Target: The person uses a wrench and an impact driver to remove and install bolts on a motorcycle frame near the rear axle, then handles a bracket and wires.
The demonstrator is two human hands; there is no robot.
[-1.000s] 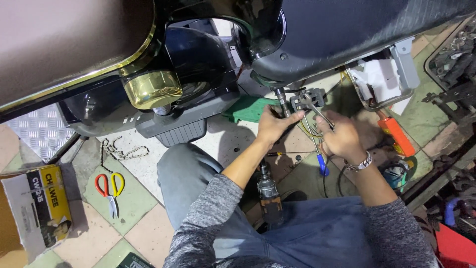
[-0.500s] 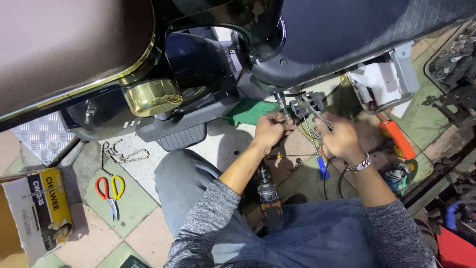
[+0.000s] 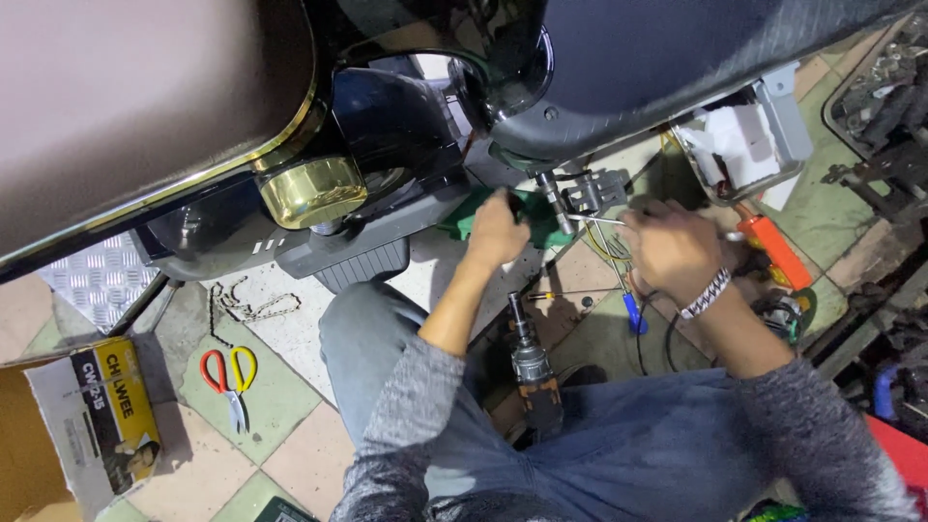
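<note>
Presently, green cloth (image 3: pixel 483 211) is gripped by left hand (image 3: pixel 498 232); thin rod (image 3: pixel 597 220) is pinched by right hand (image 3: pixel 672 251); drill (image 3: pixel 532 372) below.

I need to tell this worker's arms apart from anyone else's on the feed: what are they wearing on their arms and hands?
Both hands are bare, no gloves. The left hand and right hand come out of heathered grey knit sleeves, pushed up so the forearms show. The right wrist carries a woven black-and-white patterned wristband. No rings or watch are visible.
</note>
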